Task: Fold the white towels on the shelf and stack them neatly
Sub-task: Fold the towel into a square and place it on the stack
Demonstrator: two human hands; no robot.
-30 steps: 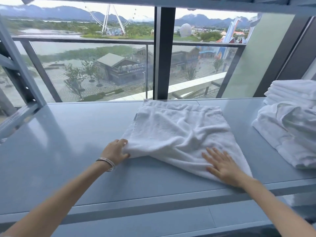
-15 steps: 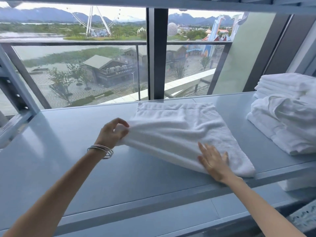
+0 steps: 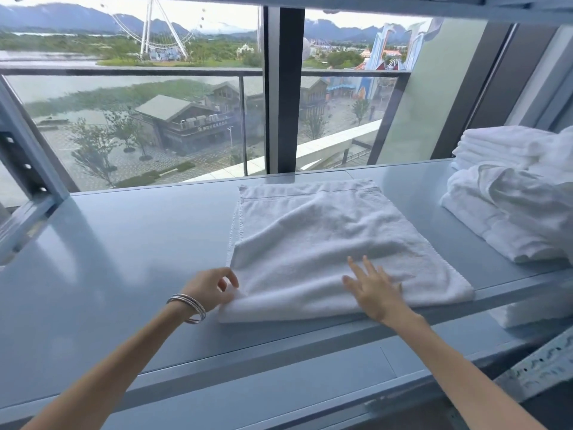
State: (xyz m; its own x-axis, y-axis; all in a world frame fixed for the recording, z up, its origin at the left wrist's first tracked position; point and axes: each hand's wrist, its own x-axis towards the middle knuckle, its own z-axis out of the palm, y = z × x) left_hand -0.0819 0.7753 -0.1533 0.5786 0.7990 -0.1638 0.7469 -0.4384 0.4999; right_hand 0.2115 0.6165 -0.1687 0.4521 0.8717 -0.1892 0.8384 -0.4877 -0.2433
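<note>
Head view, 1 cam only.

Item 1: white towel [image 3: 325, 243]. Loc: centre of grey shelf [image 3: 124, 259], near front edge, lying flat w/ loose wrinkles. Folded over itself; rounded fold edge runs along the near side, hemmed edge w/ stitched band at the far side. Left stitched hem shows a lower layer peeking out under the top layer.

Item 2: left hand [image 3: 210, 290]. At towel's near-left corner. Thumb and fingers curled, pinching the fold at that corner; narrow grip on cloth. Wrist carries thin metal bangles [image 3: 189, 305].

Item 3: right hand [image 3: 375, 290]. Lies palm-down on towel's near-right area, fingers straight and spread, pressing flat on cloth. Holds nothing.

Item 4: folded towel stack [image 3: 493, 147]. Far right of shelf, toward the back, several neat layers, well apart from item 1.

Item 5: loose towel pile [image 3: 508, 209]. Right of shelf, just in front of item 4 and touching it; crumpled cloth on top of folded pieces. Runs out of frame at right.

Item 6: more white cloth [image 3: 527, 311] on a lower level, under shelf's right end; partly hidden, kind unclear.

Item 7: window [image 3: 155, 119] behind shelf, dark centre post [image 3: 286, 88]. Outside: glass railing, buildings, trees, ferris wheel [image 3: 161, 29], hills.

Item 8: shelf upright [image 3: 28, 156], far left, w/ slot holes.
</note>
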